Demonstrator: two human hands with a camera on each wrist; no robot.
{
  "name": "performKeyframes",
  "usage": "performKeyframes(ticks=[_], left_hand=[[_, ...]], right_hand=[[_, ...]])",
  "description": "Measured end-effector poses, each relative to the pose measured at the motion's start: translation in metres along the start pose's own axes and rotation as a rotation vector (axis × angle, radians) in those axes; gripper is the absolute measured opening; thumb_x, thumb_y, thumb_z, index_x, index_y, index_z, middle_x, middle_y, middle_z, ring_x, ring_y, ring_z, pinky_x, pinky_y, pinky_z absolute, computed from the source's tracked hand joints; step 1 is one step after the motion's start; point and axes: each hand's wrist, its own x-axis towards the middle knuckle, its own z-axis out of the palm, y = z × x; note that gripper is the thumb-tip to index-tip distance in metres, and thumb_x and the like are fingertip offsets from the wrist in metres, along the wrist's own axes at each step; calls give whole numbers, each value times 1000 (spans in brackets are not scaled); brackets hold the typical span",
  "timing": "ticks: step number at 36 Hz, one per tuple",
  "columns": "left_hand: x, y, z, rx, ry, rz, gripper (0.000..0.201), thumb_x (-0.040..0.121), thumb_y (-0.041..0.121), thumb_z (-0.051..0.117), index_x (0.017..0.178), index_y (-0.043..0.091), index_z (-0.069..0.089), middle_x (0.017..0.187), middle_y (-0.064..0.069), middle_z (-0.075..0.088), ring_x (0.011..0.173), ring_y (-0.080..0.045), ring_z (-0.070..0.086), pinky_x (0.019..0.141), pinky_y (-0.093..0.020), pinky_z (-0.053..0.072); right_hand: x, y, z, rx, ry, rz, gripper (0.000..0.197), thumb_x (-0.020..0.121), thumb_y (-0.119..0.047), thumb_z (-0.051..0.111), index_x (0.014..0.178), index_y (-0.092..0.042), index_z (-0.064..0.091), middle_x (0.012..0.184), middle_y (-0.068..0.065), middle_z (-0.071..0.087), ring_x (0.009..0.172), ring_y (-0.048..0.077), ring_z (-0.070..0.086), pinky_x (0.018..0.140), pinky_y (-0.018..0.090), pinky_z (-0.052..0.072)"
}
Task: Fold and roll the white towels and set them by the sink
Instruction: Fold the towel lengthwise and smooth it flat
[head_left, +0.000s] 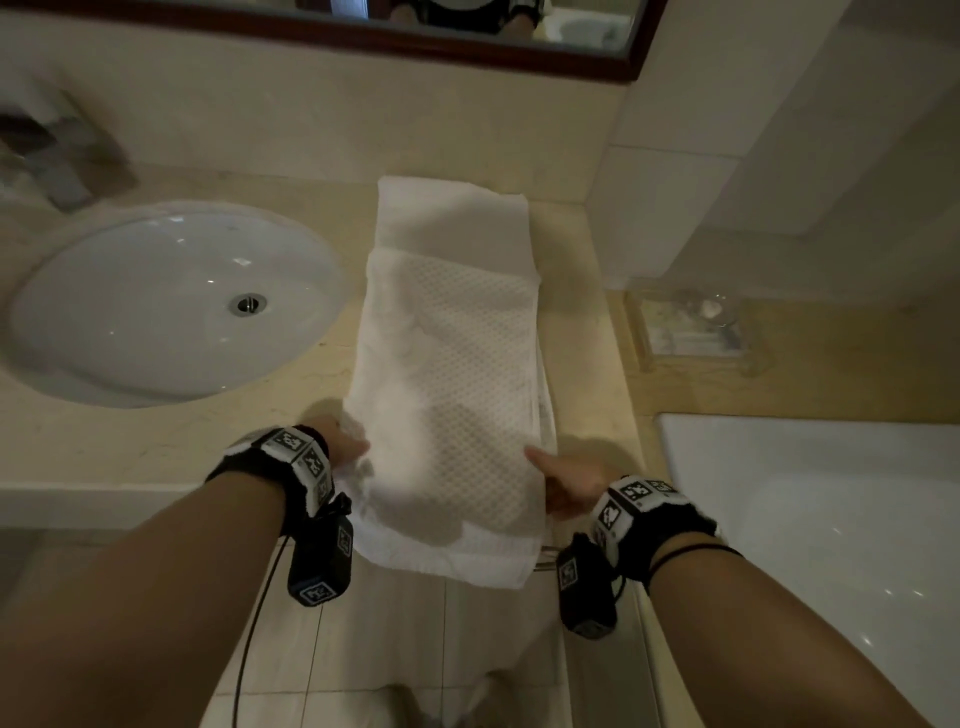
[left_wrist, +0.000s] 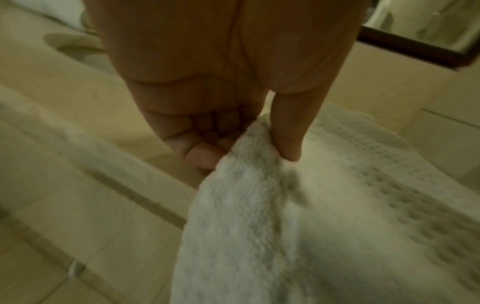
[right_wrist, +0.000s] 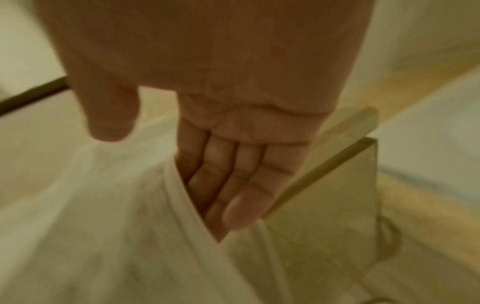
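A white towel (head_left: 452, 338), folded into a long strip with a dotted weave on top, lies on the beige counter (head_left: 156, 447) just right of the oval sink (head_left: 171, 301). Its near end hangs over the counter's front edge. My left hand (head_left: 348, 447) pinches the towel's left edge: in the left wrist view the thumb lies on the towel (left_wrist: 285, 205) and the fingers of that hand (left_wrist: 246, 156) curl beneath. My right hand (head_left: 561, 478) holds the right edge. In the right wrist view its fingers (right_wrist: 228, 195) are slid under the towel (right_wrist: 91, 226), thumb above.
A blurred faucet (head_left: 52, 156) stands behind the sink. A framed mirror (head_left: 467, 36) hangs on the back wall. A glass tray (head_left: 691, 332) sits on the ledge to the right, and a white bathtub (head_left: 831, 519) lies below it. The tiled wall corner stands close behind the towel.
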Motion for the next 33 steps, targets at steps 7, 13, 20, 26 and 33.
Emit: performKeyframes(ticks=[7, 13, 20, 26, 33], left_hand=[[9, 10, -9, -278, 82, -6, 44, 100, 34, 39, 128, 3, 54, 129, -17, 55, 119, -35, 52, 99, -38, 43], [13, 9, -11, -78, 125, 3, 43, 100, 30, 40, 129, 2, 54, 133, -18, 53, 121, -33, 51, 98, -34, 41], [13, 13, -12, -68, 44, 15, 43, 93, 25, 57, 125, -5, 55, 131, -23, 53, 122, -37, 50, 98, -38, 43], [8, 26, -12, 94, 21, -62, 42, 94, 25, 53, 124, -4, 54, 128, -19, 58, 118, -29, 56, 92, -29, 45], [13, 49, -24, -16, 175, -17, 48, 103, 29, 33, 140, -1, 37, 146, -20, 37, 133, -34, 37, 106, -37, 31]], right_hand=[[19, -34, 2, -23, 217, -110, 34, 86, -49, 59, 81, -16, 59, 83, 5, 62, 82, 26, 59, 76, 34, 50], [12, -32, 2, -142, 332, -129, 24, 93, -24, 49, 108, -9, 61, 100, 7, 59, 96, 26, 54, 79, 26, 38], [7, -24, 0, -149, 343, -228, 13, 91, -12, 49, 101, -15, 58, 90, 4, 54, 87, 19, 49, 73, 24, 35], [16, -38, 0, -289, 343, -98, 28, 85, -9, 54, 103, -14, 32, 81, 3, 46, 80, 23, 49, 66, 28, 37], [34, -65, -10, -251, 383, -69, 55, 94, -41, 48, 134, -8, 29, 124, 13, 54, 106, 32, 57, 84, 34, 44]])
